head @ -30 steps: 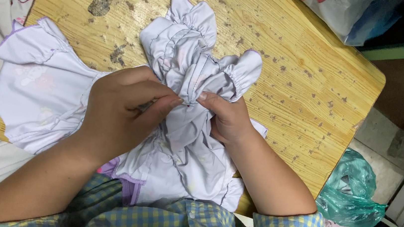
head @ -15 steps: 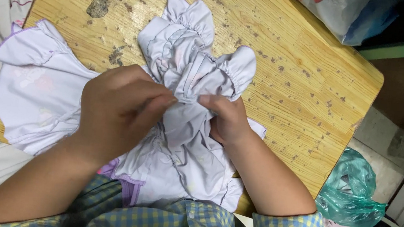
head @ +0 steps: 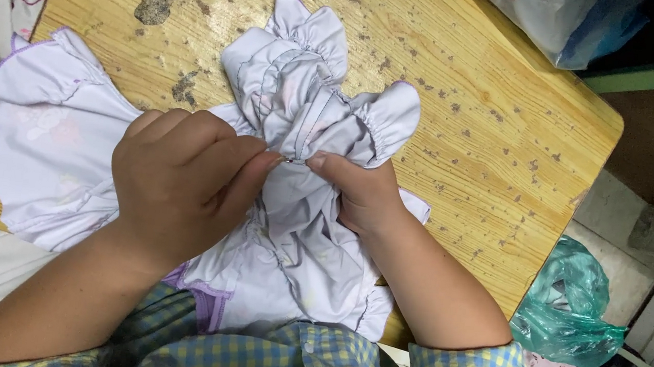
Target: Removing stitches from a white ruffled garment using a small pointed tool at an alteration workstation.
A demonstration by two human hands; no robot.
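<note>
Lilac garment [head: 309, 125] barely shifted on wooden table [head: 473, 102]; left hand [head: 181, 184] and right hand [head: 358, 195] stay pinched together on its seam.

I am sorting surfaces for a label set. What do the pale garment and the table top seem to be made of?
Garment: thin woven cloth, probably cotton or a blend, matte; it gathers into soft ruffles with stitched seams. Table top: wood or wood laminate, yellowish; grain lines show, with dark chipped spots.

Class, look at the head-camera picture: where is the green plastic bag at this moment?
The crumpled green plastic bag lies on the floor at the lower right of the head view, below the worn wooden table's edge and right of the person's right forearm.
</note>
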